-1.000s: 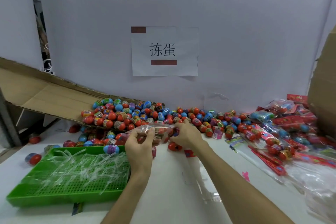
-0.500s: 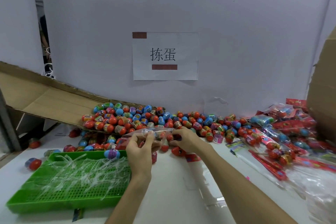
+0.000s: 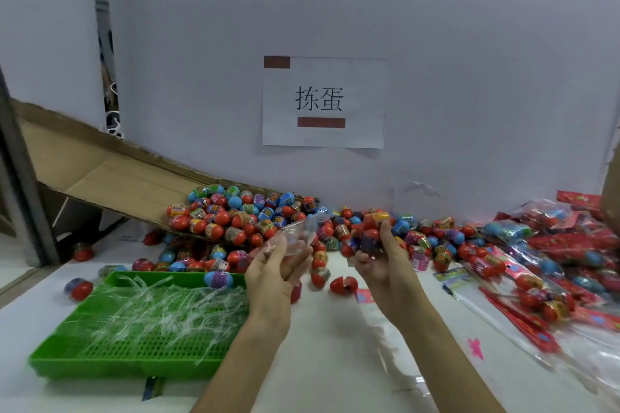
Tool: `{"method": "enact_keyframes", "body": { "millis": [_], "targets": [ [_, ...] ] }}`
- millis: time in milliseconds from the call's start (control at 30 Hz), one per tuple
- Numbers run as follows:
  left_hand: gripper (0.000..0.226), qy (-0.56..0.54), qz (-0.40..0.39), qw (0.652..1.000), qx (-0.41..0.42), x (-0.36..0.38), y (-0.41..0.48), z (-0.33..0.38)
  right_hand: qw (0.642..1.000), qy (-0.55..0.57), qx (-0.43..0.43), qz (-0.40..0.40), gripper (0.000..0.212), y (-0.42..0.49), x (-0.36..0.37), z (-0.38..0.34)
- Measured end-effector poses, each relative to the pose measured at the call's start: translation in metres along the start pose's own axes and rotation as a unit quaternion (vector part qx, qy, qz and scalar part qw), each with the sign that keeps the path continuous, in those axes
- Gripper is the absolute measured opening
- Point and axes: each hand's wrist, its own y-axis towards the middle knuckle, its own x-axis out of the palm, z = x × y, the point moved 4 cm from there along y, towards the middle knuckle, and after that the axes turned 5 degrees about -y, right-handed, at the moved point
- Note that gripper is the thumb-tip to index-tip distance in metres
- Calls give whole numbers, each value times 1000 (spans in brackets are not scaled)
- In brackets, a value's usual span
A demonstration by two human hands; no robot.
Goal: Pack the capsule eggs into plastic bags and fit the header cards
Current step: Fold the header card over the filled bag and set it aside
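Clear plastic bag, just one, pinched in left hand right of single green tray; farther right, right hand clutching at least three capsule eggs.

Glossy plastic capsule eggs are heaped on matt brown cardboard, beside a perforated green plastic tray and crinkled clear film strips.

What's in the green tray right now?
A tangle of clear plastic strips fills the green tray, with one blue egg at its far edge. Anything under the thick tangle is covered.
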Motion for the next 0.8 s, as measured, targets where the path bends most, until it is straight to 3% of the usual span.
{"method": "enact_keyframes", "body": {
  "millis": [100, 233, 367, 500, 633, 800],
  "targets": [
    [32, -2, 1, 1000, -23, 0, 1, -1, 989, 137, 39, -44, 50, -10, 4, 1],
    [41, -16, -7, 997, -78, 3, -2, -6, 969, 222, 61, -88, 46, -17, 8, 1],
    [39, -20, -29, 991, -127, 7, -9, -12, 972, 196, 51, -117, 48, -20, 15, -1],
    [38, -7, -56, 987, -149, 9, -12, -17, 987, 141, 24, -67, 50, -22, 16, -4],
    [36, 10, -69, 988, -135, 12, -12, -18, 992, 122, -8, -13, 59, -21, 12, -9],
    [29, 60, -98, 988, -99, 13, -14, -20, 996, 86, -4, -31, 57, -21, 18, -2]
  ]
}}
